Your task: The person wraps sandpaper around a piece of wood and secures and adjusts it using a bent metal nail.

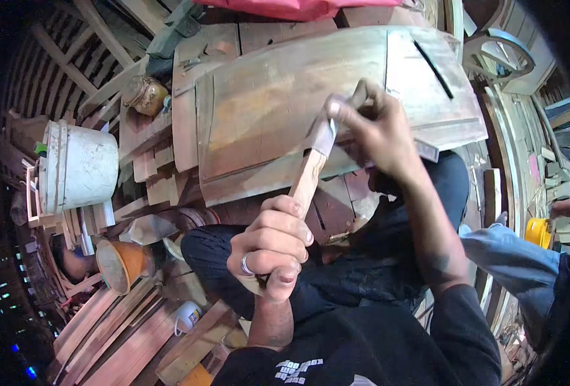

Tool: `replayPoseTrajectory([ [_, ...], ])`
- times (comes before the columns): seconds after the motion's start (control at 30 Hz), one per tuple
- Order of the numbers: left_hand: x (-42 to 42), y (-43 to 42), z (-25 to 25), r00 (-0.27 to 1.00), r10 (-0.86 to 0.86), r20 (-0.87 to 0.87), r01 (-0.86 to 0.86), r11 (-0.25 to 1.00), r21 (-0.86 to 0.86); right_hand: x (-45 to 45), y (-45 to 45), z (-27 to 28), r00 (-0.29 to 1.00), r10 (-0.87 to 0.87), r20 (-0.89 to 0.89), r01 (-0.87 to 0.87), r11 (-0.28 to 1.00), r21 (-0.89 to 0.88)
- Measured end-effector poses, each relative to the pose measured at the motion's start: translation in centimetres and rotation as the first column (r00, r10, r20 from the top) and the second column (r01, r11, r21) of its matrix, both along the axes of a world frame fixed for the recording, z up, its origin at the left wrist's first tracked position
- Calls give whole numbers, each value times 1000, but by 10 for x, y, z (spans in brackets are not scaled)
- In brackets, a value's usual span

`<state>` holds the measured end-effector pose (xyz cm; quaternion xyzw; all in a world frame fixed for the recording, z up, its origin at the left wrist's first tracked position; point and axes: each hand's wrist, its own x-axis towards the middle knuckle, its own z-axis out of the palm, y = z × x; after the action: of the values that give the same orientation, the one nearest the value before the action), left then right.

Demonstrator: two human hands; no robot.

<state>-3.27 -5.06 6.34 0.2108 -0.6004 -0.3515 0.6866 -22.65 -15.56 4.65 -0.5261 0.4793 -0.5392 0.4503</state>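
My left hand [272, 244], with a ring on one finger, is wrapped round the wooden handle of a flat-bladed hand tool [305, 183]. The handle slants up and to the right, and a greyish flat blade shows at its upper end. At that end my right hand [378, 128] has its fingers bent and pinched together on the blade's tip. Whether the tool is a chisel or a scraper I cannot tell. Behind both hands lies a broad curved wooden panel [278, 83], with a thin black strip [434, 69] on its right part.
To the left stand a white bucket [82, 167], a jar [145, 95] and an orange container [121, 264]. Wooden planks [121, 328] lie at the lower left, near a white cup [186, 317]. Another person's jeans leg [516, 257] is at the right, by a yellow object [538, 233].
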Motion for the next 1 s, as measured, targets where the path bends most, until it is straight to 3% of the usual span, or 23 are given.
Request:
replayPoseTrajectory([
  [0.07,-2,0,3,1000,19,8,-19,1000,-14,-12,-15,6,973,-121,-195,146,982,119],
  [0.1,-3,0,3,1000,22,5,-22,1000,-15,-12,-17,9,956,-152,-252,181,979,97],
  [0.13,-2,-1,3,1000,22,0,-22,999,-30,-8,-12,10,954,-156,-255,182,980,82],
  [0.2,-2,-1,1,999,31,-27,-32,999,-17,8,8,9,996,-17,-83,11,997,-78],
  [0.27,1,1,-3,998,53,-22,-53,999,9,6,9,18,996,27,-81,-23,999,43],
  [0.33,0,0,0,997,68,-39,-68,998,0,0,-11,16,983,-97,-157,119,984,135],
  [0.4,0,-3,-1,997,67,-44,-68,997,-25,3,-16,3,981,-111,-157,122,991,61],
  [0.47,2,-2,-4,996,70,-59,-71,997,-16,13,-1,-6,991,-85,-101,52,954,-296],
  [0.5,1,-3,-3,995,81,-58,-82,997,-14,11,13,7,995,42,-93,-51,994,-92],
  [0.53,1,-3,-4,995,84,-54,-84,996,-6,9,10,9,995,45,-91,-53,995,-84],
  [0.6,1,-1,-4,993,103,-52,-103,995,-1,2,-4,3,978,-117,-175,107,992,-68],
  [0.63,0,-2,-4,992,91,-88,-92,996,-3,-5,-13,2,990,-75,-119,83,994,66],
  [0.67,1,-2,-4,992,89,-92,-91,996,-12,-3,-9,3,990,-77,-122,84,995,57],
  [0.73,0,-2,-8,982,127,-138,-126,992,15,3,3,1,998,0,-67,-8,993,-119],
  [0.8,4,-5,-10,979,106,-172,-104,994,23,4,5,-7,975,32,-220,-111,928,-357],
  [0.87,10,-6,-8,996,73,-58,-71,997,34,-1,-2,-13,992,39,-119,-42,999,-19],
  [0.9,11,-6,-7,996,73,-45,-72,997,34,1,-1,2,999,-2,-44,5,998,67],
  [0.93,10,-7,-6,996,73,-45,-72,997,28,-1,-5,-2,1000,4,-13,-3,997,80],
  [1.0,8,-7,-7,999,53,-13,-53,999,0,-1,-3,3,996,-20,-84,15,998,-55],
])
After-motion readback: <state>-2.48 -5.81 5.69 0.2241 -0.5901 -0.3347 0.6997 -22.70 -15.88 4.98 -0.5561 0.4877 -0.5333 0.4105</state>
